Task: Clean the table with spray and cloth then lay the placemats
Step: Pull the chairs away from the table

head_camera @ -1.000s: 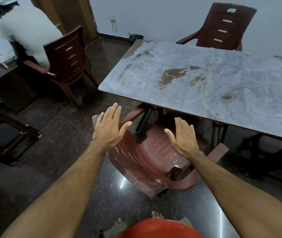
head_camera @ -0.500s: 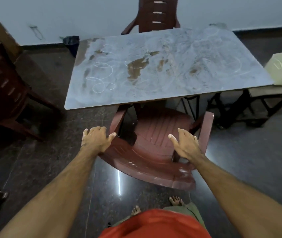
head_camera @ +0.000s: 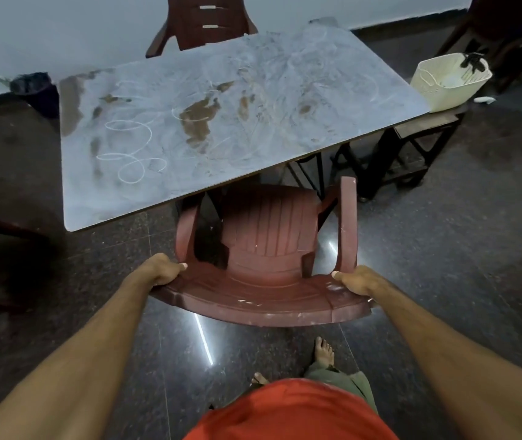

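A grey table (head_camera: 364,100) fills the middle of the view, its top smeared with brown stains and white chalk loops. A maroon plastic chair (head_camera: 266,236) stands at its near edge, partly tucked under it. My left hand (head_camera: 159,272) grips the left end of the chair's backrest, thumb on top. My right hand (head_camera: 356,280) grips the right end the same way. No spray bottle, cloth or placemats can be made out.
A cream plastic basket (head_camera: 444,81) with a dark item at its rim sits on a low wooden stand at the table's right end. A second maroon chair (head_camera: 208,23) stands at the far side. A dark bin (head_camera: 35,90) sits by the wall, left. The floor is dark polished stone.
Both hands went from hovering open above the chair to gripping its backrest. The view swung to face the table squarely, bringing the basket at right into sight.
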Demonstrator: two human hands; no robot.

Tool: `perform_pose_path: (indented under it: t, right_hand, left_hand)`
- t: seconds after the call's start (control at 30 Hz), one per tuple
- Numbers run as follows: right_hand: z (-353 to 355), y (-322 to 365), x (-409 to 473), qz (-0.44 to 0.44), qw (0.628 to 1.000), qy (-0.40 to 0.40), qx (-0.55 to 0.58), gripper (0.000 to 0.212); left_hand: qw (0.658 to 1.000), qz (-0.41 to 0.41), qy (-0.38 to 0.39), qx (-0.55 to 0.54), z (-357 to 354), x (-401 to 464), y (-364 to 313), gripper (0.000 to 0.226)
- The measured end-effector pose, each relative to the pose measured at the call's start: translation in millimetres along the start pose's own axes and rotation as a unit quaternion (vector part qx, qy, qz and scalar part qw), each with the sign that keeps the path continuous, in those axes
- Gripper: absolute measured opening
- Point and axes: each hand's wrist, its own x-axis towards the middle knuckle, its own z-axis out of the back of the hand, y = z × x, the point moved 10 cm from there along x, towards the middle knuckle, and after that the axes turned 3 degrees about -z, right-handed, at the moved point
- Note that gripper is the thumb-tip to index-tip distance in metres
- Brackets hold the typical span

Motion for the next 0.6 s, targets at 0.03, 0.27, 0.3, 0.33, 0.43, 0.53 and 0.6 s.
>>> perform_pose_path:
  t: [0.03, 0.27, 0.3, 0.33, 0.43, 0.53, 0.6]
  right_hand:
    - [-4.3, -7.1, -2.4, -0.019, 0.998, 0.032, 0.059, 0.045]
    - [-37.1, -15.2, -10.7, -0.077, 0.943, 0.163, 0.279, 0.02]
    - [-39.1, -14.3, -11.8, -0.081, 0.937, 0.169, 0.294, 0.02]
    - [-41.0, -15.3, -8.4, -0.085, 0.933, 0.172, 0.303, 0.019]
    - [-44.8, -16.0, -5.1, -0.092, 0.926, 0.174, 0.322, 0.011]
    - [-49.1, -15.8, -1.2, -0.09, 0.917, 0.181, 0.345, 0.009]
    - [-49.0, -17.1, -1.8, -0.092, 0.913, 0.18, 0.354, 0.009]
  left_hand:
    - [0.999, 0.009, 0.02, -0.033, -2.9, 0.9, 2.2, 0.045]
    - [0.966, 0.088, 0.11, -0.217, -17.5, 3.0, 23.8, 0.029]
    - [0.955, 0.095, 0.128, -0.25, -21.8, 2.0, 24.9, 0.026]
    - [0.945, 0.102, 0.141, -0.276, -25.7, 0.0, 25.1, 0.023]
    - [0.921, 0.107, 0.16, -0.339, -33.0, -0.2, 26.1, 0.022]
    - [0.904, 0.102, 0.163, -0.382, -37.0, 2.2, 29.0, 0.029]
    - [0.886, 0.1, 0.169, -0.419, -40.4, 0.0, 26.2, 0.027]
